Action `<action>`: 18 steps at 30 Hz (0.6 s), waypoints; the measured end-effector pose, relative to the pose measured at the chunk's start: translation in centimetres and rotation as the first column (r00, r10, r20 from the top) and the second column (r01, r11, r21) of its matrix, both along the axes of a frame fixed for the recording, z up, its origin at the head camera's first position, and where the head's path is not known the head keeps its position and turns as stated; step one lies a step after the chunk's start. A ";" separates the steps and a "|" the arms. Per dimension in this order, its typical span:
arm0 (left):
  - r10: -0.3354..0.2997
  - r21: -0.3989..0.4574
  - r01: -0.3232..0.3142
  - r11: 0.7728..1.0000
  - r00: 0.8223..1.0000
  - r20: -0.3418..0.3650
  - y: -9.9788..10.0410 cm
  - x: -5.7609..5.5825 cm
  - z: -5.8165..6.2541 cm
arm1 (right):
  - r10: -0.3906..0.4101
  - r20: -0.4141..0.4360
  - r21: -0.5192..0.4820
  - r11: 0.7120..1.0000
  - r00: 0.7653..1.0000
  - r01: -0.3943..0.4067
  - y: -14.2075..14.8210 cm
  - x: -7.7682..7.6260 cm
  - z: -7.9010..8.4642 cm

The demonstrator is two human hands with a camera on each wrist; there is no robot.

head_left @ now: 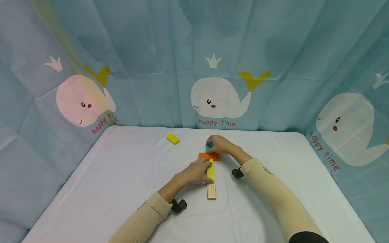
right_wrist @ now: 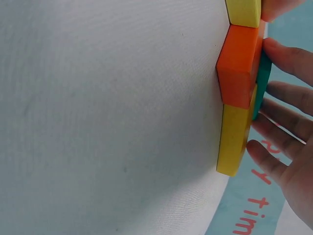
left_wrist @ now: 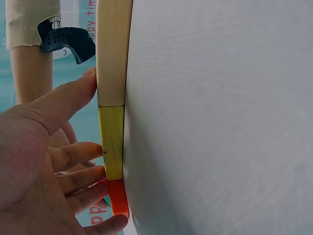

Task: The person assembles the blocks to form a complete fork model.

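In the head view, my left hand (head_left: 199,171) spreads over a yellow block (head_left: 210,171). Its thumb lies near the joint with a plain wooden block (head_left: 211,191). The left wrist view shows its extended fingers at the upper faces of the yellow and orange blocks. An orange block (head_left: 216,157) lies crosswise at the far end of that row. Beyond it, my right hand (head_left: 222,145) holds a teal block (head_left: 208,147) between thumb and fingers. In the right wrist view, the teal block overlaps another yellow block (right_wrist: 234,139) beside the orange one.
A separate yellow block (head_left: 173,139) lies on the white-covered table (head_left: 136,162), left of the row toward the back. A blue curtain (head_left: 158,84) printed with whales rises behind the table. Black wrist cameras hang under both sleeves.
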State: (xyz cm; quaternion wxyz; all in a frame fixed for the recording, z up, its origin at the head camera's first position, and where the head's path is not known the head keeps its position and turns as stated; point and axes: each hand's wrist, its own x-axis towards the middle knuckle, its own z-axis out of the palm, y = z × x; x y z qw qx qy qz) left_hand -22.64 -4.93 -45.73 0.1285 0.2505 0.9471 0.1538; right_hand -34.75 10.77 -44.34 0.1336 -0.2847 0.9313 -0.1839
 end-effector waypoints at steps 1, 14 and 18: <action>0.001 -0.001 -0.001 1.000 1.000 0.003 0.0 0.0 0.0 | 0.004 -0.004 0.003 1.000 1.000 -0.004 0.0 0.0 0.0; 0.012 0.000 -0.012 1.000 1.000 0.012 0.1 0.0 0.1 | 0.009 0.004 0.020 1.000 1.000 -0.009 0.0 -0.3 -0.2; 0.014 0.002 -0.014 1.000 1.000 0.014 0.1 0.0 0.0 | 0.016 0.018 0.021 1.000 1.000 -0.016 -0.1 -0.2 -0.2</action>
